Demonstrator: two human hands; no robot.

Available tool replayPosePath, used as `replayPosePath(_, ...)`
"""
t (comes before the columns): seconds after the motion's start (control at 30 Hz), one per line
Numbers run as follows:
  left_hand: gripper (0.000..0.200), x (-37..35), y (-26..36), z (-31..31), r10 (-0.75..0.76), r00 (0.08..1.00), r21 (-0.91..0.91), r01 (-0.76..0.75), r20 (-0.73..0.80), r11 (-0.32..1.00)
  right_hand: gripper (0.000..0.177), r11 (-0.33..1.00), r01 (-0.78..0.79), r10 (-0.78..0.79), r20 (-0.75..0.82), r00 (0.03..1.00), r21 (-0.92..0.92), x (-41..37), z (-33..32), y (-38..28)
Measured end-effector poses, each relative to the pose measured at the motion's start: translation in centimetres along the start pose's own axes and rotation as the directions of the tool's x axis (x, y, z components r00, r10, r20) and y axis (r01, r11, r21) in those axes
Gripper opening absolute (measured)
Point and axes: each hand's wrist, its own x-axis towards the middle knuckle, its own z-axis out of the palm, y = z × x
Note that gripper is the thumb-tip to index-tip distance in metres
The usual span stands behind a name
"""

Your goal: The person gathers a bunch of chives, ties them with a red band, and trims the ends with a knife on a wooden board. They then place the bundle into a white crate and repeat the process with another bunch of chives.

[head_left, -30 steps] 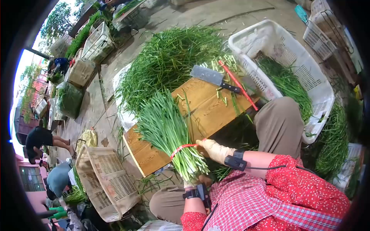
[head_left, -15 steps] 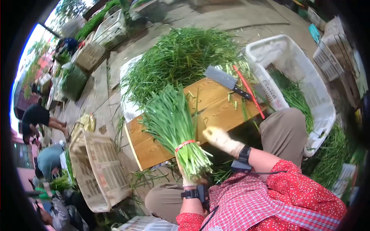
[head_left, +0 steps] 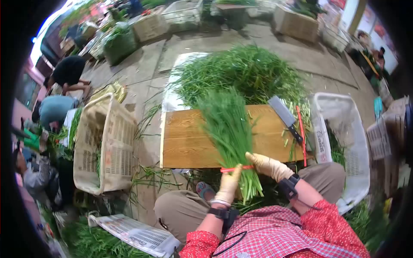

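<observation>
A bundle of long green stalks (head_left: 230, 129), bound by a red band (head_left: 236, 169), slants over the front edge of the wooden board (head_left: 185, 142). Gloved, my left hand (head_left: 229, 184) grips the bundle at its lower left, by the band. On the right side, my gloved right hand (head_left: 269, 167) is closed at the band, its fingertips against the stalks. The leafy tops are blurred. A cleaver (head_left: 284, 114) with a black handle lies on the board's right part, beside a red strip (head_left: 301, 133).
Loose greens (head_left: 245, 73) are heaped behind the board. White crates stand at the right (head_left: 359, 159) and left (head_left: 118, 150). A flattened crate (head_left: 137, 234) is at the lower left. Persons (head_left: 58, 109) bend at the far left.
The view has turned, shifting the scene. My right hand, apart from the bundle before, has come to the red band. The bundle stands more upright, still in my left hand.
</observation>
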Motion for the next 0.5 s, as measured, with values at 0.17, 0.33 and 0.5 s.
replayPosePath(0.17,0.051,-0.3,2.9,2.2,0.442,0.871,0.193,-0.481,0.213,0.855,0.065,0.959,0.260,-0.257,-0.045,0.965,0.114,-1.4,0.1,-0.5)
replayPosePath(0.33,0.084,0.6,10.6,4.9,0.442,0.827,0.436,-0.560,0.348,0.704,0.053,0.919,0.394,-0.394,-0.143,0.908,-0.027,-3.7,-2.7,-5.3)
replayPosePath(0.5,0.103,5.6,9.1,6.2,0.642,0.642,0.473,-0.758,0.420,0.449,0.045,0.837,0.483,-0.538,-0.223,0.813,-0.257,-3.8,-6.2,-4.6)
